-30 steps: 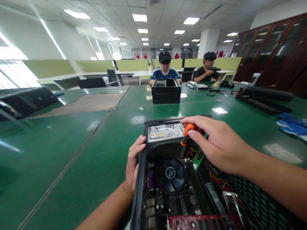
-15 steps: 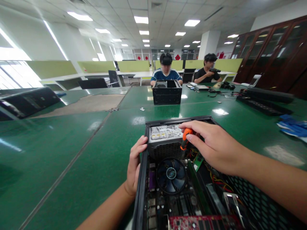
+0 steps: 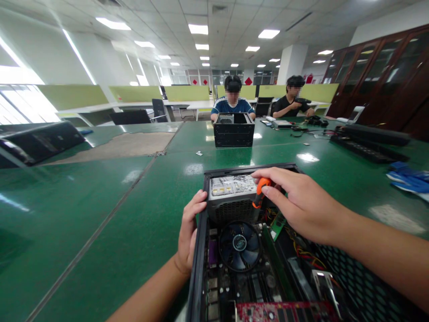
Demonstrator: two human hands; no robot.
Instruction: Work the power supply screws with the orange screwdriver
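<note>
The open case [image 3: 197, 259] lies near on the green table [image 3: 117, 223], right of the middle, its far edge turned toward the person opposite. The left hand [image 3: 191, 228] is at the case's left wall, fingers bent and their tips on the rim; the thumb is hidden, so I cannot tell whether it grips or only rests there. The right hand [image 3: 298, 197] reaches in from the right and pinches an orange and dark screwdriver [image 3: 260, 194] between thumb and fingers. The handle slants, its lower end toward the near left, above the right end of the power supply [image 3: 231, 186]; I cannot make out the shaft.

The power supply fills the far left of the case. Nearer is a round black fan [image 3: 239, 246], and nearest of all a red card [image 3: 284, 311]. A green module [image 3: 277, 227] sits right of the fan, with coloured wires [image 3: 310, 256] beyond it on the right.

Across the table, a person in blue [image 3: 231, 107] sits behind a second black case [image 3: 233, 136]. Farther right, a person in a dark top [image 3: 283, 106] holds a black device [image 3: 303, 101]. Something blue [image 3: 407, 176] lies at the table's right.
</note>
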